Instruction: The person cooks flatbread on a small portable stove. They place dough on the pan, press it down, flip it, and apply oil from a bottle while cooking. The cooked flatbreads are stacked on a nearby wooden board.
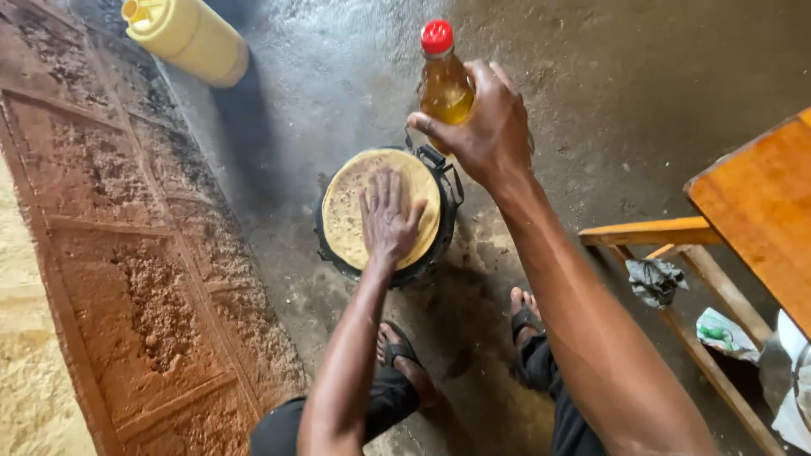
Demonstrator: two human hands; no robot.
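Item 1. Left hand [389, 215]: centre of the frame, released, palm down, fingers spread flat on the flatbread; grasps nothing.

Item 2. Flatbread [351, 207]: round, pale yellow with brown speckles, lying on the pan just left of centre. The left hand covers its right-hand part.

Item 3. Pan [439, 241]: dark, round, on a low black stove standing on the floor; only its rim shows around the flatbread. Black metal handles stick out at its upper right edge.

Item 4. Right hand [481, 127]: upper centre of the frame, clenched around the body of the oil bottle, arm running down to the lower right.

Item 5. Oil bottle [443, 84]: clear plastic, red cap, amber liquid inside; held roughly upright above the upper right edge of the pan, cap on.

Item 6. Jerrycan [190, 35]: yellow, lying on the floor at the upper left of the frame, well apart from the pan.

Item 7. Door panel [127, 253]: reddish brown, dusty, filling the left side of the frame.

Item 8. Bench [760, 203]: orange-brown wood, right edge of the frame; crumpled bags, grey and green-white, lie on its lower rails.

Item 9. Floor [338, 76]: dark grey concrete, stained around the stove. Two feet in dark sandals stand just below the pan.
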